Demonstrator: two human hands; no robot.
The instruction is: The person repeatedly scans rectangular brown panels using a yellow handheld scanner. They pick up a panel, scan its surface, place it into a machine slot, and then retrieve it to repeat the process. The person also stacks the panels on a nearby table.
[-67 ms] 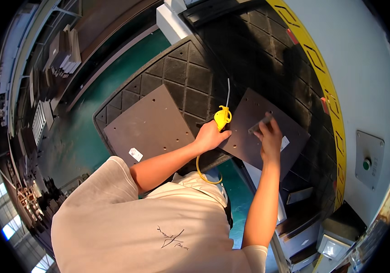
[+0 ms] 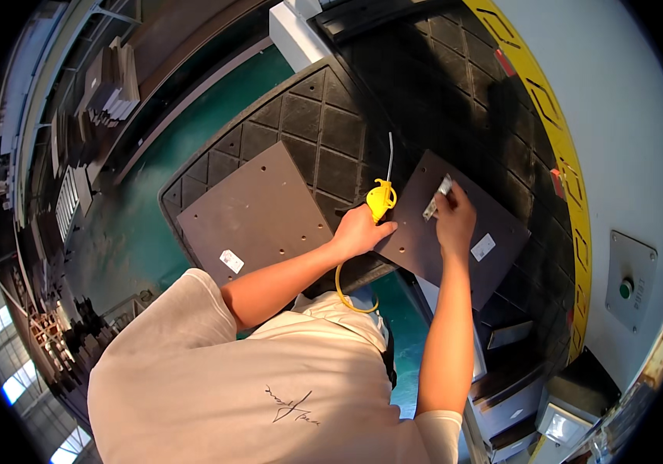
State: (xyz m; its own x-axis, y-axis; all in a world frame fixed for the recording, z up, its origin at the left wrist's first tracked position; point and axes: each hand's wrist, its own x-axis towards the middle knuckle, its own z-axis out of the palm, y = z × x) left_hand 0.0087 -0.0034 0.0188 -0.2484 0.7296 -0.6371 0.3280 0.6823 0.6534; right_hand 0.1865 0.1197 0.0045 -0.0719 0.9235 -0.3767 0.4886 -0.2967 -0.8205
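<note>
Grips a yellow plastic air gun (image 2: 380,203) with a thin grey nozzle (image 2: 390,158) in the left hand (image 2: 358,231), with fingers curled firmly around the handle and thumb stretched out to the right. Points the nozzle away from the body, above a black desk with a diamond-grooved top (image 2: 266,112). Trails a thin yellow hose (image 2: 338,286) below the left forearm, in front of a beige T-shirt (image 2: 231,394).

Pinches a small, flat, grey, metal-looking strip (image 2: 435,203) between the fingers of the right hand (image 2: 457,219), nearly closed on it. Holds the strip aslant over a dark brown-grey square plate with drilled holes (image 2: 502,220), just beside its white label (image 2: 482,247); cannot tell whether touching the plate.

Has on the left a similar drilled brown-grey plate (image 2: 250,209), lying flat and turned askew on the desk, also with a white label (image 2: 231,261). Shows green floor (image 2: 181,147) past the desk. To the right, a yellow border (image 2: 554,135) and a grey panel with a round green button (image 2: 624,259).
</note>
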